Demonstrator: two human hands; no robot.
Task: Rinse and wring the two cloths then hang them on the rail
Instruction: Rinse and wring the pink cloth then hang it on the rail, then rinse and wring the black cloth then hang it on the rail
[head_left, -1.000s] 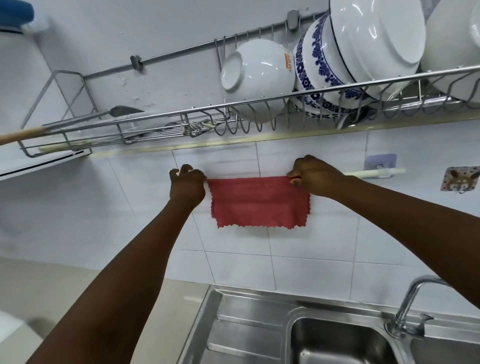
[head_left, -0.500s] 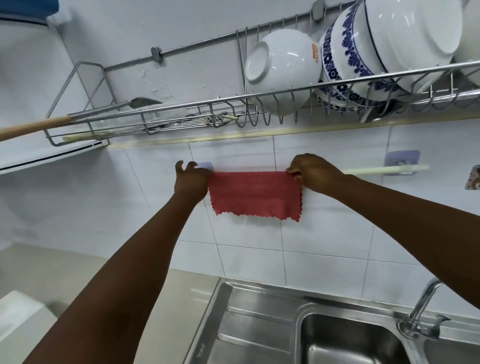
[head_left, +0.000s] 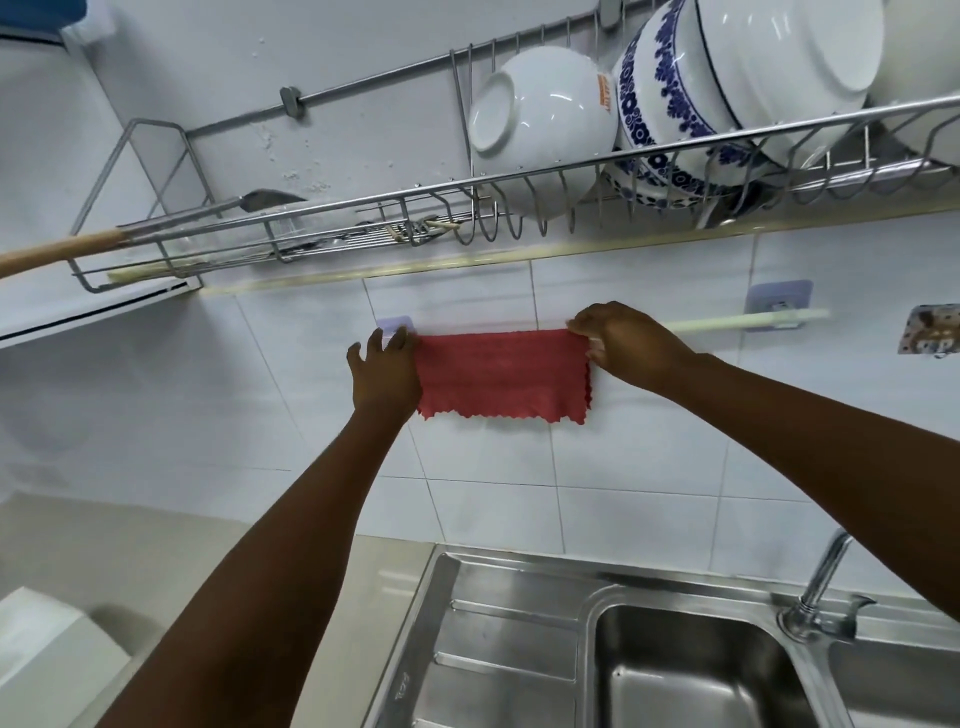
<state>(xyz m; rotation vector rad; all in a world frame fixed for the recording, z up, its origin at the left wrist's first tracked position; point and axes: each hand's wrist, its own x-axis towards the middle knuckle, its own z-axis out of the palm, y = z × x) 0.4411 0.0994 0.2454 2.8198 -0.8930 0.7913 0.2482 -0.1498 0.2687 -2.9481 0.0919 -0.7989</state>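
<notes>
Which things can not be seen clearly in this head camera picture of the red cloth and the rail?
- Second cloth: nowhere in the head view; only one red cloth shows.
- Rail: its middle is covered by the cloth and the right hand.
- Left hand: fingers spread at the cloth's edge, but contact is unclear.
- Sink basin: cut by the bottom edge.
- Bowl sticker: too small to read.
</notes>
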